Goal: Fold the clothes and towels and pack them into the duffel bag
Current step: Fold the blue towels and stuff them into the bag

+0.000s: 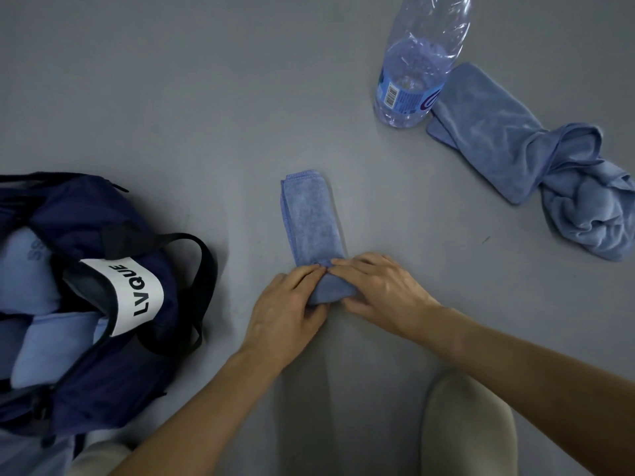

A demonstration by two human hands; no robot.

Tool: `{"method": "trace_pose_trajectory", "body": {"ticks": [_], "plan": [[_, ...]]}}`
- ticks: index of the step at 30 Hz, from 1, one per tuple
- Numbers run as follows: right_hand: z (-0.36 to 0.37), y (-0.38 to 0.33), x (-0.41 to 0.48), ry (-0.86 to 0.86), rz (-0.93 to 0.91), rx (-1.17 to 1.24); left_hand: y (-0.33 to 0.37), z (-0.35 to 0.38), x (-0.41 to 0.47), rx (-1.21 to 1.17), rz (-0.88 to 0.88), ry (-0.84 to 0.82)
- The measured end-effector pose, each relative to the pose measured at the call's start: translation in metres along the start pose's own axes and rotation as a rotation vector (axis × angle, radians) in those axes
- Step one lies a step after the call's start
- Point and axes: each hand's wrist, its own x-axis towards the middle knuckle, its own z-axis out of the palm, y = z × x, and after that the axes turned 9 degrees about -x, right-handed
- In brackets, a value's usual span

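Head view, looking down at a gray surface (pixel 171 97). A blue towel (pixel 311 218), folded into 1 narrow strip, lies at centre and runs away from the person. Its near end is bunched up into a roll under both hands. The left hand (pixel 287 304) grips the roll's left side, fingers curled over the top and thumb underneath. The right hand (pixel 381 286) grips the right side the same way, fingers curled over the cloth. The fingertips of the 2 hands touch at the middle of the roll, so neither hand is spread open and both hold the towel. The far end of the strip lies flat on the surface. A navy duffel bag (pixel 86 214) sits at left, well apart from the towel. It is open at the top, with a black strap (pixel 202 286) looping out and a white label (pixel 137 293) reading LVQUE. Light blue folded items (pixel 31 273) are inside the bag; cannot tell how many. At upper right a clear plastic bottle (pixel 412 80) with a blue wrapper stands upright. Just beside it lies a second folded towel (pixel 481 132), touching the bottle's base. A crumpled blue cloth (pixel 591 214) overlaps that towel's right end. A knee (pixel 467 424) in light fabric shows at the bottom, below the right forearm.
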Motion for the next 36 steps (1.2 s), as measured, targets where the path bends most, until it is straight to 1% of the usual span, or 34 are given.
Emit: {"method": "trace_pose_trajectory", "body": {"ticks": [3, 5, 7, 10, 11, 12, 14, 15, 16, 18, 20, 23, 24, 26, 28, 30, 32, 34, 36], "plan": [[-0.017, -0.006, 0.001, -0.129, 0.122, 0.133, 0.006, -0.016, 0.003, -0.143, -0.093, -0.102], [-0.022, -0.009, 0.001, -0.208, 0.204, 0.196, 0.008, -0.022, 0.001, -0.146, -0.129, -0.152], [-0.021, -0.011, 0.003, -0.234, 0.267, 0.224, 0.01, -0.024, -0.002, -0.186, -0.164, -0.164], [-0.019, -0.015, 0.009, -0.241, 0.326, 0.193, 0.008, -0.02, -0.004, -0.275, -0.291, -0.126], [-0.018, -0.017, 0.009, -0.229, 0.306, 0.179, 0.006, -0.018, -0.004, -0.248, -0.31, -0.123], [-0.017, -0.019, 0.008, -0.185, 0.247, 0.146, 0.005, -0.018, -0.003, -0.208, -0.315, -0.129], [-0.014, -0.021, 0.005, -0.062, 0.076, 0.017, 0.004, -0.018, 0.001, -0.149, -0.309, -0.154], [-0.011, -0.021, 0.002, -0.022, 0.031, -0.03, 0.005, -0.019, 0.004, -0.124, -0.302, -0.168], [-0.009, -0.022, 0.0, -0.007, 0.024, -0.05, 0.007, -0.021, 0.008, -0.095, -0.293, -0.181], [-0.009, -0.024, -0.002, -0.049, 0.126, 0.032, 0.01, -0.023, 0.015, -0.045, -0.272, -0.174], [-0.007, -0.023, -0.002, -0.08, 0.219, 0.079, 0.012, -0.022, 0.019, -0.01, -0.188, -0.068], [-0.011, -0.019, 0.01, -0.133, 0.231, 0.09, 0.012, -0.014, 0.019, -0.027, -0.089, 0.048], [-0.012, -0.017, 0.014, -0.151, 0.261, 0.13, 0.012, -0.012, 0.018, -0.05, -0.083, 0.06], [-0.012, -0.017, 0.019, -0.13, 0.297, 0.193, 0.01, -0.008, 0.018, -0.098, -0.123, 0.075], [-0.01, -0.021, 0.017, -0.042, 0.255, 0.16, 0.007, -0.004, 0.021, -0.099, -0.141, 0.103], [-0.006, -0.022, 0.01, 0.065, 0.155, 0.067, 0.005, -0.002, 0.025, -0.089, -0.138, 0.117], [-0.001, -0.016, 0.003, 0.12, 0.066, -0.027, 0.003, -0.002, 0.027, -0.075, -0.132, 0.121], [0.0, -0.007, -0.003, 0.108, -0.011, -0.1, 0.0, -0.001, 0.027, -0.055, -0.113, 0.129], [0.002, 0.002, -0.006, 0.06, -0.072, -0.173, -0.001, -0.002, 0.028, -0.041, -0.093, 0.147]]}}
